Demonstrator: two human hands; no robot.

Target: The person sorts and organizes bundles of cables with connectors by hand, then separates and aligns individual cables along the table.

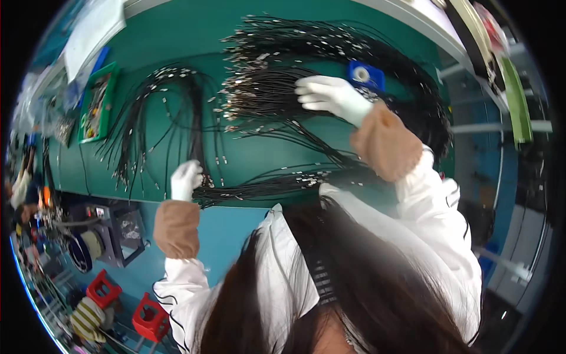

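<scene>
My left hand (187, 180), in a white glove, is at the near edge of the green table with its fingers curled together. It is right beside the metal-tipped ends of a bundle of black cables (259, 190); what lies between the fingers is hidden. My right hand (331, 98), also gloved in white, reaches over a thick stack of black cables (268, 91) with its fingers stretched out. The fingers lie over the stack's right part. At the left, another bunch of black cables (193, 106) is draped in an arch, with silvery connector ends.
More long black cables (348, 44) curve along the back and down the right side. Near them is a blue holder with a white roll (361, 74). A green tray (99, 103) of small parts stands at the far left. Red stools (151, 317) are on the blue floor.
</scene>
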